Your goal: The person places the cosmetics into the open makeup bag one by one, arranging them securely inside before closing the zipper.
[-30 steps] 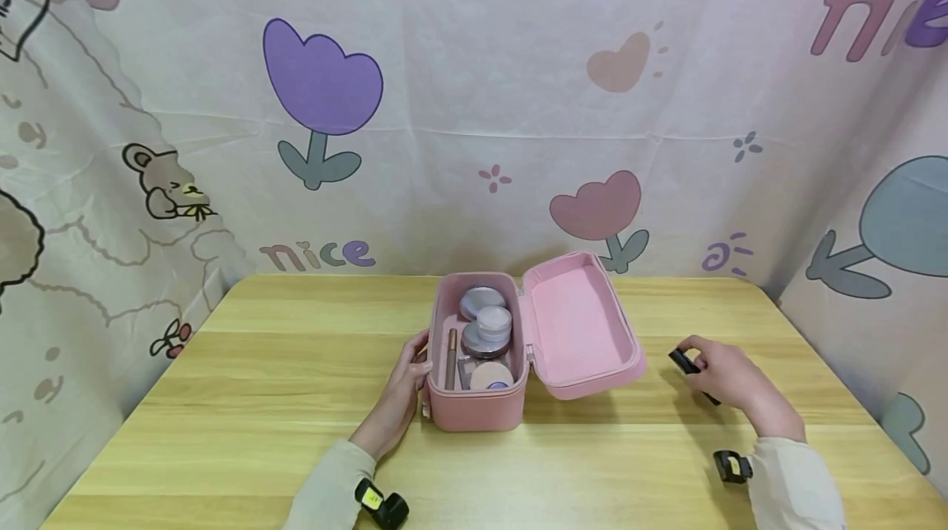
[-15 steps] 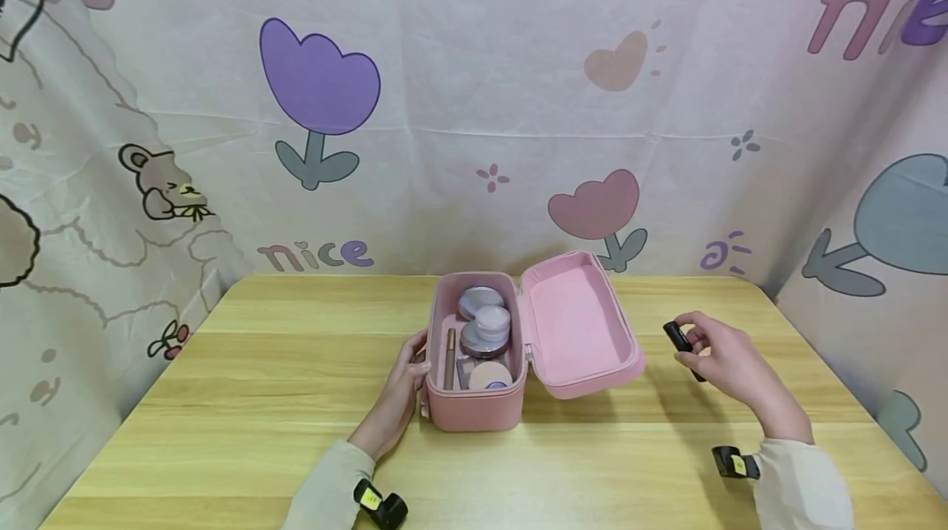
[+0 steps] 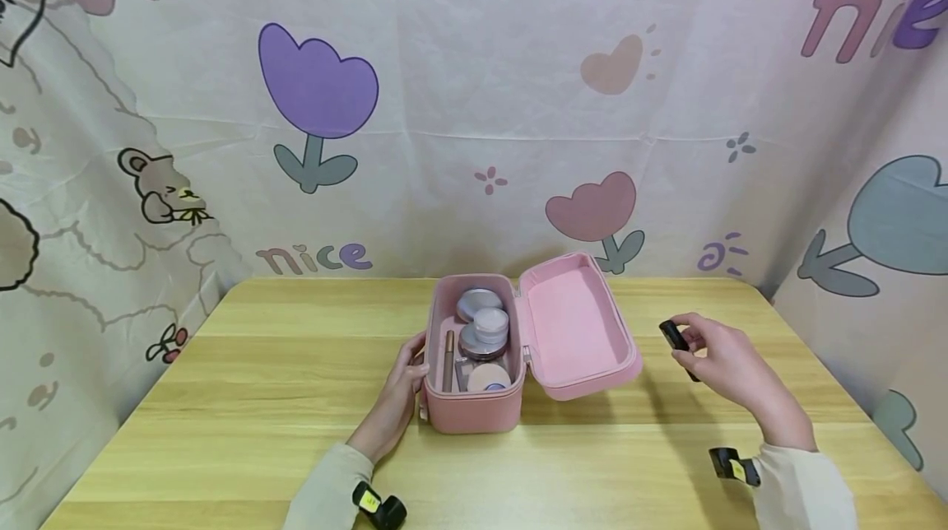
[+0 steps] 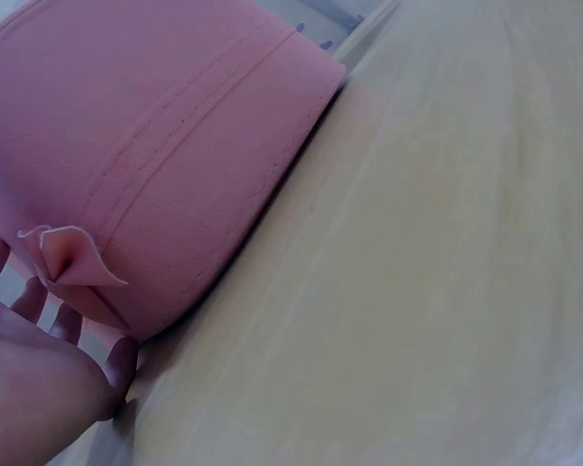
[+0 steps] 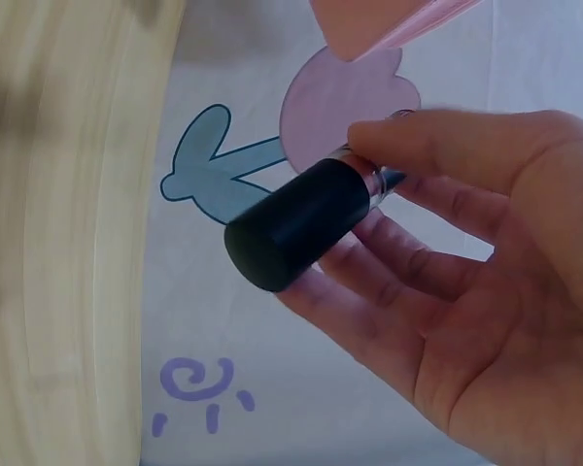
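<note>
An open pink cosmetic case (image 3: 474, 411) stands mid-table, its lid (image 3: 581, 328) laid back to the right. Inside are round compacts (image 3: 485, 324), a slim brown tube (image 3: 448, 359) and a pale puff (image 3: 489, 378). My left hand (image 3: 416, 361) rests flat against the case's left wall; the left wrist view shows its fingers (image 4: 39, 320) beside the pink case (image 4: 146, 146). To the right of the lid, my right hand (image 3: 685, 345) holds a black lipstick tube (image 3: 676, 338) above the table. In the right wrist view the thumb and fingers (image 5: 447, 165) pinch the black tube (image 5: 306, 223).
The wooden table (image 3: 259, 398) runs wide on both sides of the case. A printed cloth backdrop (image 3: 474, 102) closes off the back and both sides. The table's right edge (image 3: 881, 448) lies near my right forearm.
My right hand has lifted the black tube off the table and carried it slightly left, nearer the lid. The left hand and the case have not moved.
</note>
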{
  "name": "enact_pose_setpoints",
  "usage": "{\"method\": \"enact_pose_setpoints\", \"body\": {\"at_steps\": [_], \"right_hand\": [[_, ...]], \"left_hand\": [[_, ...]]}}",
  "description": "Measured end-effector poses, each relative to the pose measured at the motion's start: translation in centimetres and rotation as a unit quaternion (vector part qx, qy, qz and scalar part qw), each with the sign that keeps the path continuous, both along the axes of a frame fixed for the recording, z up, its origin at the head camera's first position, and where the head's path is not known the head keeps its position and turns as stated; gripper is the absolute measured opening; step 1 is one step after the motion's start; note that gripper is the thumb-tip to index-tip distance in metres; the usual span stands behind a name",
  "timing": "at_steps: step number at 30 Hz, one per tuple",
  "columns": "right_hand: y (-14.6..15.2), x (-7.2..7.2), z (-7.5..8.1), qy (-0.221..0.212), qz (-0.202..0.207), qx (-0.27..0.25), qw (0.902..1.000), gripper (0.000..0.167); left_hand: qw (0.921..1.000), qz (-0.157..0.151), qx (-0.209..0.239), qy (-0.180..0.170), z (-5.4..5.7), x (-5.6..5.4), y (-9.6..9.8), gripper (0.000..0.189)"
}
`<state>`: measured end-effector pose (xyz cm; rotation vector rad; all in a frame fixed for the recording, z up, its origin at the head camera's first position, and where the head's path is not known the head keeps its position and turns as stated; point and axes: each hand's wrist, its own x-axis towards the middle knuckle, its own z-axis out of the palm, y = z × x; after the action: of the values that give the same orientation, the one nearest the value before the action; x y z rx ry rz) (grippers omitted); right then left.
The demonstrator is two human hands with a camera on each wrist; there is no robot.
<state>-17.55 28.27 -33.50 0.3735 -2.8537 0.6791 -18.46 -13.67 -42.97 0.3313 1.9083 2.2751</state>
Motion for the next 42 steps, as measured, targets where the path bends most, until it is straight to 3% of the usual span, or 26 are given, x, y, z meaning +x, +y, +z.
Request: {"method": "enact_pose_setpoints", "body": {"at_steps": [11, 19, 42], "right_hand": [[-0.4, 0.4, 0.8, -0.004, -0.033, -0.027, 0.9991, 0.041], [-1.0, 0.7, 1.1, 0.055, -0.042, -0.053, 0.9962, 0.039], [-2.4, 1.9, 2.2, 0.121, -0.079, -0.156, 0.9772, 0.037]], "left_hand": [[1.0, 0.0, 0.001, -0.002, 0.0, 0.1, 0.0, 0.067], [1.0, -0.001, 0.002, -0.002, 0.0, 0.1, 0.0, 0.067], [1.0, 0.001, -0.001, -0.007, -0.1, 0.0, -0.1, 0.067]]}}
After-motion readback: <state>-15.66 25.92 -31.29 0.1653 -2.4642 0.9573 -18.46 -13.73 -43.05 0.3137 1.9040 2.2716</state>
